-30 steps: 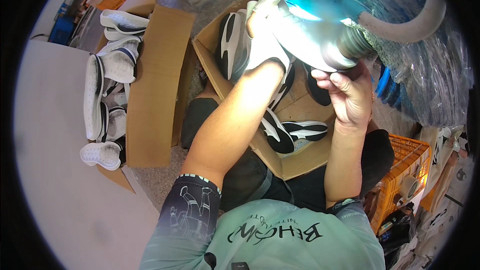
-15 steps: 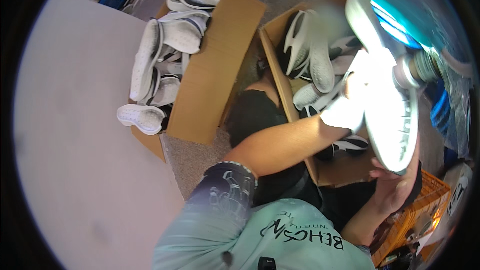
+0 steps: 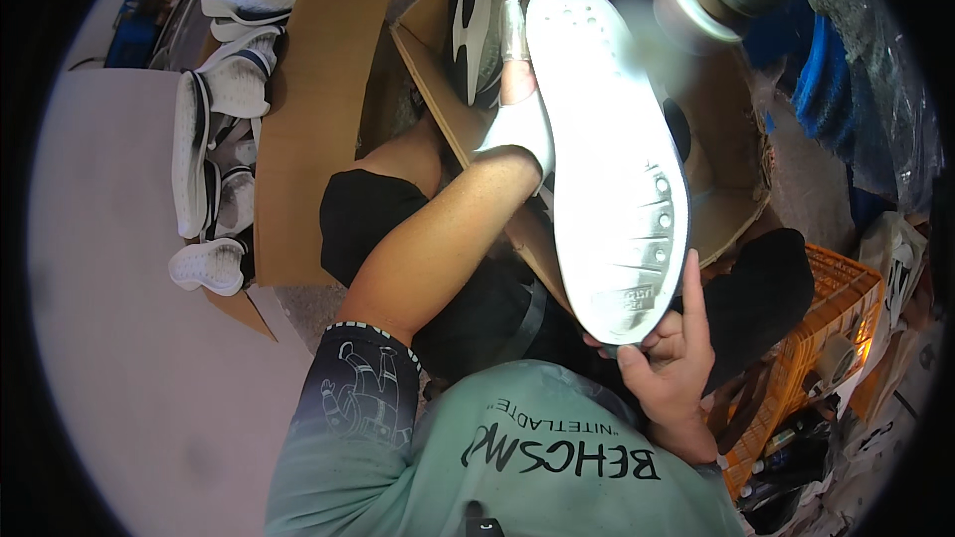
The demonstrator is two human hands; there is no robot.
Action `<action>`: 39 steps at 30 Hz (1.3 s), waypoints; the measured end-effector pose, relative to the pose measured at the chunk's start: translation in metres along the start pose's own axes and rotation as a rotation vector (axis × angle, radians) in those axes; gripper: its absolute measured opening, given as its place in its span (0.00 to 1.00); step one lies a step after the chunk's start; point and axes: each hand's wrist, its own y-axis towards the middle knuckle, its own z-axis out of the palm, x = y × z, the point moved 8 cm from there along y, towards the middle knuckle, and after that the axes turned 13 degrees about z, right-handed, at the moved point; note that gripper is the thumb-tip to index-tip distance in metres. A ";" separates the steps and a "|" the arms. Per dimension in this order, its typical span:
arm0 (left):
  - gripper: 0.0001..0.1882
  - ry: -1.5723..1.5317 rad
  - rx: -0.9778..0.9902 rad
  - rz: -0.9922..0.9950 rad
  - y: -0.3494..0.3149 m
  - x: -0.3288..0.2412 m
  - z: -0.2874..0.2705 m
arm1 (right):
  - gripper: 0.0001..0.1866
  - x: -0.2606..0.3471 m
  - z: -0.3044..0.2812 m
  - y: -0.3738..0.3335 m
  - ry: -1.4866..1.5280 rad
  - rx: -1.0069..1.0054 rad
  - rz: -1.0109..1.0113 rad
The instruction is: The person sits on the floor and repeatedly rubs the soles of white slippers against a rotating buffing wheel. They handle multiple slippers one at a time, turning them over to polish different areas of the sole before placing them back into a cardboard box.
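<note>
A long white shoe sole (image 3: 612, 169) is tilted up in front of me, its dimpled inner face toward me and washed out by glare. My left hand (image 3: 522, 129), in a white fingerless covering, grips its left edge. One digit with a clear wrap points up along that edge, and the other fingers are hidden behind the sole. My right hand (image 3: 671, 363) holds the sole's near end between thumb and fingers, its index finger stretched along the right edge. Beneath the sole, an open cardboard box (image 3: 731, 169) holds black-and-white soles (image 3: 473, 35).
A bright lamp (image 3: 701, 5) juts in from the upper right, close to the sole. Left stands another cardboard box (image 3: 313, 119) with several white soles (image 3: 189, 154), beside a pale surface (image 3: 99, 288). An orange plastic crate (image 3: 831, 288) sits at my right, with blue material (image 3: 826, 70) beyond.
The view has shifted, so the boxes appear farther left. The sole has moved away from the lamp, and its inner face shows more fully. My left hand no longer covers its middle.
</note>
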 end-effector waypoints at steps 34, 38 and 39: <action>0.15 0.771 -0.090 0.227 0.063 -0.093 -0.087 | 0.41 -0.287 -0.177 0.288 -1.697 0.300 0.504; 0.14 1.273 0.039 0.101 0.031 -0.021 -0.119 | 0.30 -0.129 -0.151 0.244 -1.613 -0.076 0.343; 0.18 1.443 -0.004 0.042 0.023 -0.012 -0.126 | 0.24 -0.089 -0.136 0.223 -1.612 -0.196 0.233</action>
